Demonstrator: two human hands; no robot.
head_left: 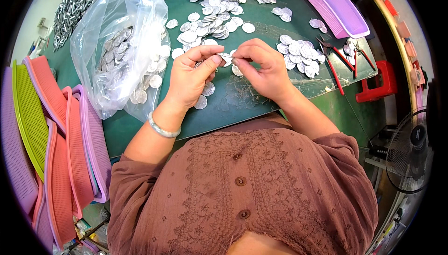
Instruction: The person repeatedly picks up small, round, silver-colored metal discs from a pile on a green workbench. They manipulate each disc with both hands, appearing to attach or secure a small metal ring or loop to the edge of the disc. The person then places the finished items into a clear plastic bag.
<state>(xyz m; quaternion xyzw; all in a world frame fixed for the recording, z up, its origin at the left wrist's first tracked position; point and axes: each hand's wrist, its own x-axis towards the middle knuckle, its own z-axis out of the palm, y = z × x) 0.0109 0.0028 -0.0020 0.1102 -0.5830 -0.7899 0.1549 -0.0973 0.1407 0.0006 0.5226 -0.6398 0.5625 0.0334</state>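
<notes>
Over the near part of the green table, my left hand (pixel 192 73) and my right hand (pixel 259 67) meet in front of me. Between thumb and fingers, my left hand grips a round silver medallion (pixel 226 58), tilted nearly edge-on. My right thumb and forefinger pinch the medallion's right edge, and whatever small part is there is hidden by the fingertips. Under the left palm lie a few loose medallions (pixel 200 102). Beyond both hands spreads a large heap of similar silver medallions (pixel 212 21), some with a small loop at the rim.
A clear plastic bag (pixel 119 12) holding medallions stands on the left. Right of my hands lie a medallion pile (pixel 302 55), red-handled pliers (pixel 334 73) and a purple basket (pixel 332 7). Stacked coloured baskets (pixel 60 161) crowd the left side. A red stool (pixel 378 84) and fan (pixel 410 147) stand right.
</notes>
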